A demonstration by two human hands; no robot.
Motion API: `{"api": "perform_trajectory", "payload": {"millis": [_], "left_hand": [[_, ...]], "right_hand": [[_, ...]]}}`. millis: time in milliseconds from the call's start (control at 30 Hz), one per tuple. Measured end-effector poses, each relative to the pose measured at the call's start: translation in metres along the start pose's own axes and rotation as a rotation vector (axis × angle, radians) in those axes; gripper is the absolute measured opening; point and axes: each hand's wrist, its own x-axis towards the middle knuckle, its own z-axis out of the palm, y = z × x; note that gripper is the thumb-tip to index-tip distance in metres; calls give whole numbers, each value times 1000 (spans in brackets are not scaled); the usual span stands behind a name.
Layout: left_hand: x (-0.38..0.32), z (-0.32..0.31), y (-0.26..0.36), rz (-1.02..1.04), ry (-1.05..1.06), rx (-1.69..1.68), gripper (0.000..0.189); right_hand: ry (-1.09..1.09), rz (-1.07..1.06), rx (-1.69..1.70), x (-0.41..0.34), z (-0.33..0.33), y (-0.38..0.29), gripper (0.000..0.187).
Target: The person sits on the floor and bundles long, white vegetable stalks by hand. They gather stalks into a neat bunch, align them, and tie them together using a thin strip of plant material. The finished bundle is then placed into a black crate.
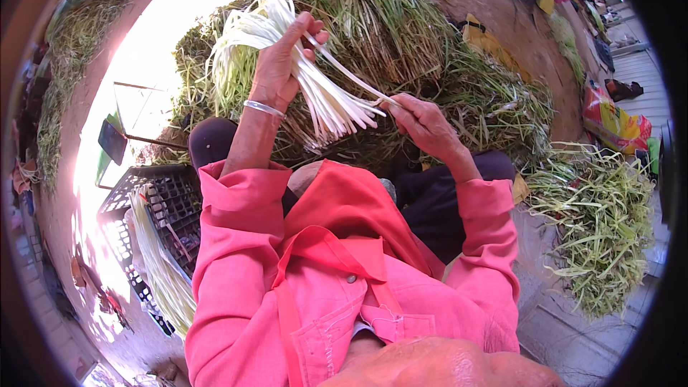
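A bundle of long pale stalks, which look like blanched garlic chives, is gripped in my left hand, its white ends fanned down to the right and its yellowish tips drooping to the left. My right hand pinches the end of one stalk between thumb and fingers, beside the bundle's white ends. That stalk runs back up to my left hand. Behind and below both hands lies a large heap of green, leafy stalks with brown, dry ends.
A black plastic crate at my left has more long pale stalks lying along it. A pile of loose trimmed leaves lies on the floor at my right, near a red and yellow bag. A yellow sack is beyond the heap.
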Motion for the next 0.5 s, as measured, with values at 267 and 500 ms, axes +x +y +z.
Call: {"api": "perform_trajectory", "payload": {"millis": [267, 500], "left_hand": [[-6, 12, -27, -196, -94, -78, 19], [-3, 2, -14, -132, -178, -102, 18]], "right_hand": [[-108, 165, 654, 9, 12, -14, 29], [-68, 175, 538, 13, 9, -1, 18]]}}
